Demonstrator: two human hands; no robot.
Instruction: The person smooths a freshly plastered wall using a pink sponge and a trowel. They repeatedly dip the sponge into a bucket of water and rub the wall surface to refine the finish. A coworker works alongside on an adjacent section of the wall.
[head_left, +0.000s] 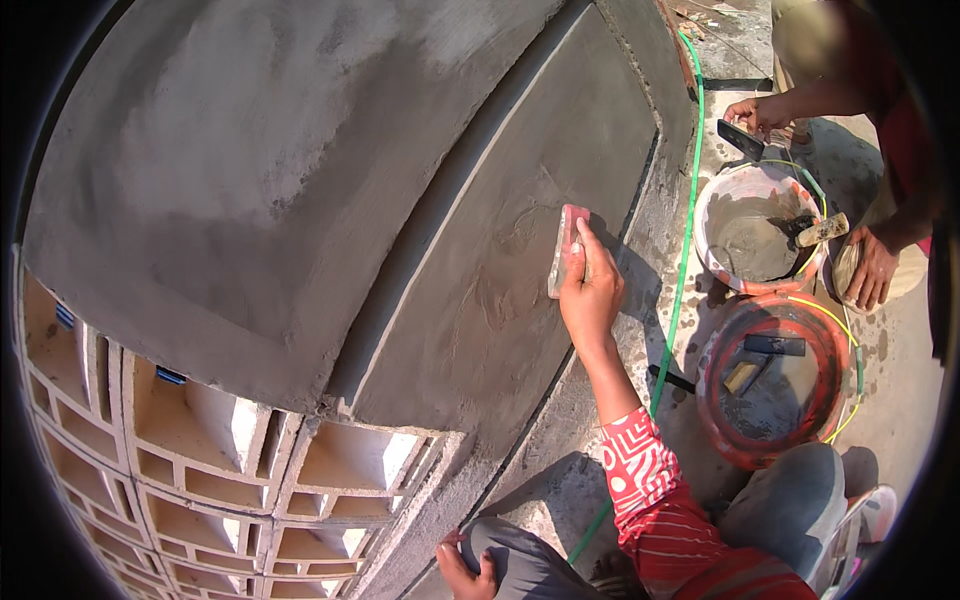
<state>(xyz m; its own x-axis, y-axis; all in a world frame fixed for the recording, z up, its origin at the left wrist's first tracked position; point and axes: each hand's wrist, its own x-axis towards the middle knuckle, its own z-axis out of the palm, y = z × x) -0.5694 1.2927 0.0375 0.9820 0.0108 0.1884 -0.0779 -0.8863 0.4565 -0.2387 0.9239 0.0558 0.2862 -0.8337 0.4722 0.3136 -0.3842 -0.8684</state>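
Toward two o'clock from the view's centre, the right hand (592, 295) has its grip clasped round a red-backed float (564, 240) against the grey plaster (470, 330). At six o'clock, the left hand (465, 572) is beside a knee (512, 560), partly cut off; I cannot tell its grip. Around three o'clock stand a mortar bucket (706, 225) and red tub (712, 395).

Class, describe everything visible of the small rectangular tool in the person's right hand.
The tool is a narrow, straight-edged block, reddish towards its upper end, with a paler, grey-smeared side. Its material is unclear. It points up the picture, leaning slightly right, at the grey plastered panel; how much of it touches is unclear. The right hand grips it, hiding part.
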